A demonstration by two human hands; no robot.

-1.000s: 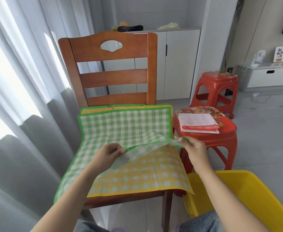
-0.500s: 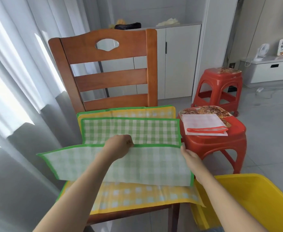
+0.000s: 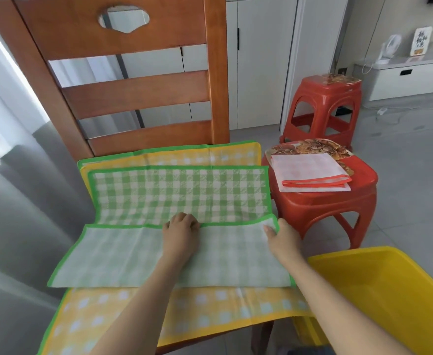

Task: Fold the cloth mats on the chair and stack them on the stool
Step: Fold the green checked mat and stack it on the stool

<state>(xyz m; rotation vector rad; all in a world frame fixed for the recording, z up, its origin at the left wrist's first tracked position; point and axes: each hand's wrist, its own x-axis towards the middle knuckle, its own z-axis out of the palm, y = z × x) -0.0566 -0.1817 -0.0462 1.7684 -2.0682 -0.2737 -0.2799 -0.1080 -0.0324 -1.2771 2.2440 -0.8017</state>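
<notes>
A: State of the grip?
B: Left hand and right hand pinch the green mat's folded edge, on the chair.
A: Risk?
B: Edges misalign; yellow mat beneath drags.

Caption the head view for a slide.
Both hands, left and right, fold the green checked mat on the chair.
</notes>
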